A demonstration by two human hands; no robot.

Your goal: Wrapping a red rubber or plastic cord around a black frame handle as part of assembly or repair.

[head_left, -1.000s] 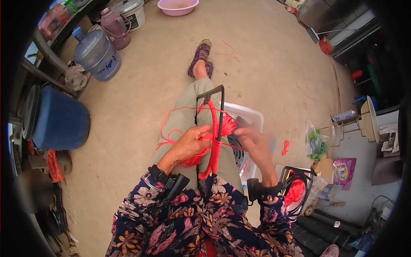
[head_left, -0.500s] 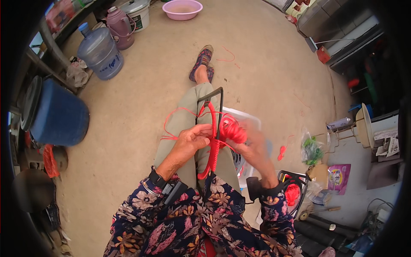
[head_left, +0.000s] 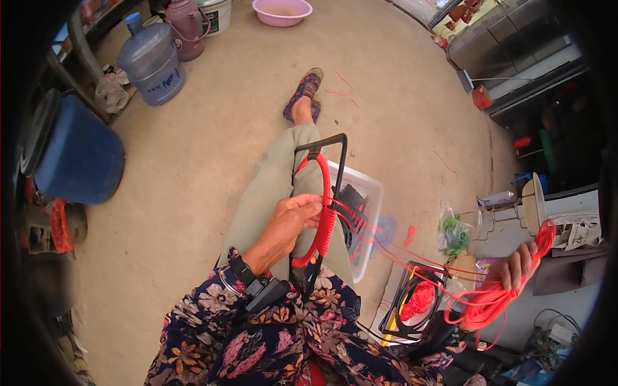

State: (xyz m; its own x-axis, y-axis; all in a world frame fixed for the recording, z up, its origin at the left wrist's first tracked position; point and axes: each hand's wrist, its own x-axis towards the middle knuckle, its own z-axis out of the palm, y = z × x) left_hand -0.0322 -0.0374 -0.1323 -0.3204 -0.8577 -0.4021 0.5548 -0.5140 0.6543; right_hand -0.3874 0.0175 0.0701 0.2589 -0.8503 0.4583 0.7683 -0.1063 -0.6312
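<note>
Over my lap stands a black angular frame (head_left: 342,154) with a curved bar (head_left: 326,233) along it, partly wound with tight turns of red cord. My left hand (head_left: 295,222) pinches this bar at the top of the windings, thumb and fingers together. Out to the far right, my right hand (head_left: 517,269) is closed around a looped bundle of red cord (head_left: 492,305). Several strands run from the bar to the bundle, the upper ones nearly straight. Part of the bar behind my left fingers is hidden.
A white plastic basket (head_left: 373,193) with dark pieces stands beside my right leg. Nearby lies a tray of black frames (head_left: 388,315) with a red cord ball (head_left: 418,301). A blue bin (head_left: 80,151) and water jug (head_left: 151,64) stand left; a pink basin (head_left: 282,13) lies ahead.
My right hand has swung from beside the bar out to the far right with the cord bundle, drawing the strands out. My left hand stays at the bar.
</note>
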